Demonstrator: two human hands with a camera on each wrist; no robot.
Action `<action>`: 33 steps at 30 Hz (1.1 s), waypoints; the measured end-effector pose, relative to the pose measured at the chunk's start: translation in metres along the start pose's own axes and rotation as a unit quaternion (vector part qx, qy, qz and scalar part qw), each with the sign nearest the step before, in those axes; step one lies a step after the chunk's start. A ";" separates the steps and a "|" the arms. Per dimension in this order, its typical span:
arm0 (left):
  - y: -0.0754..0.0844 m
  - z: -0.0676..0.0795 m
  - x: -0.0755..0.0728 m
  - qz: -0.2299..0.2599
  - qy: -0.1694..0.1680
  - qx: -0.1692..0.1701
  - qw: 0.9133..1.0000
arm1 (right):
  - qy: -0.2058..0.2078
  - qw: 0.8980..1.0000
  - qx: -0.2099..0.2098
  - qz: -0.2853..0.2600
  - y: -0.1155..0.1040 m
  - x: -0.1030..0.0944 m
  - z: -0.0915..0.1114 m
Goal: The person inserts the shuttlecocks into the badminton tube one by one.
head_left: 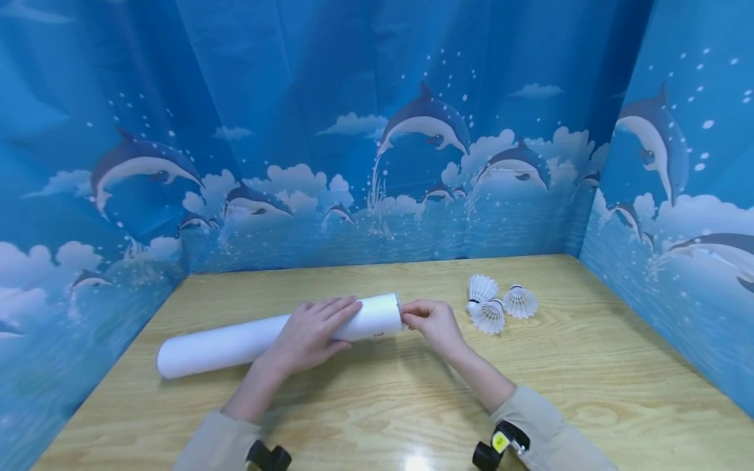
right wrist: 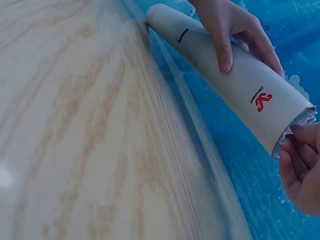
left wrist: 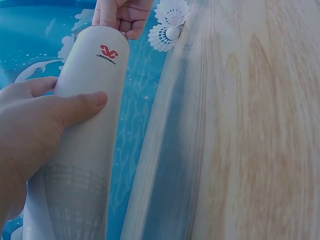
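A long white shuttlecock tube (head_left: 218, 348) lies slantwise over the table, its open mouth toward the right. My left hand (head_left: 312, 330) grips it near the middle, thumb on the near side and fingers over the top. A red logo with "CROSSWAY" lettering (right wrist: 261, 101) shows near the mouth. At that end my right hand (head_left: 434, 325) has thumb and fingers pinched together. The right wrist view shows white feather edges of a shuttlecock (right wrist: 303, 118) just inside the rim, with the right fingertips on them. The rest of that shuttlecock is hidden in the tube.
Three white shuttlecocks lie close together right of my right hand: one at the back (head_left: 483, 288), one in front (head_left: 489, 318), one to the right (head_left: 521, 302). A blue dolphin-print curtain (head_left: 330, 144) stands behind the wooden table (head_left: 589, 366) and along its sides.
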State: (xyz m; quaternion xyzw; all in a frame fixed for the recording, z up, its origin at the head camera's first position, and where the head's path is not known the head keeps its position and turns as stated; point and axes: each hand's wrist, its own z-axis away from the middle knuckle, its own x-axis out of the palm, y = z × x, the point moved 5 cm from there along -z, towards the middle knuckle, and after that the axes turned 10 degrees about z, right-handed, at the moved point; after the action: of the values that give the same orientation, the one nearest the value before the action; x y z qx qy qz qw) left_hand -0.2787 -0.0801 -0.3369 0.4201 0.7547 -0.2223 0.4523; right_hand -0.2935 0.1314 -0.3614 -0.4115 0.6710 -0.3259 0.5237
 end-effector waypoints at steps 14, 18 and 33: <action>0.002 -0.003 -0.001 0.003 -0.005 0.001 1.000 | -0.032 0.999 0.002 0.001 0.002 0.004 -0.002; 0.003 -0.003 -0.001 0.003 -0.006 -0.001 1.000 | -0.046 0.999 0.008 -0.008 0.005 0.004 -0.001; 0.002 -0.002 -0.001 -0.001 -0.001 0.003 1.000 | -0.058 0.998 0.017 -0.022 0.011 -0.010 -0.001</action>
State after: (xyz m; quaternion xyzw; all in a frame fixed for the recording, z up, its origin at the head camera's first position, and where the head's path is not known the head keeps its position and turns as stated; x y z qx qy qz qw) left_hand -0.2779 -0.0783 -0.3354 0.4205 0.7538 -0.2256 0.4517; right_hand -0.2956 0.1450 -0.3663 -0.4352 0.6247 -0.3248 0.5611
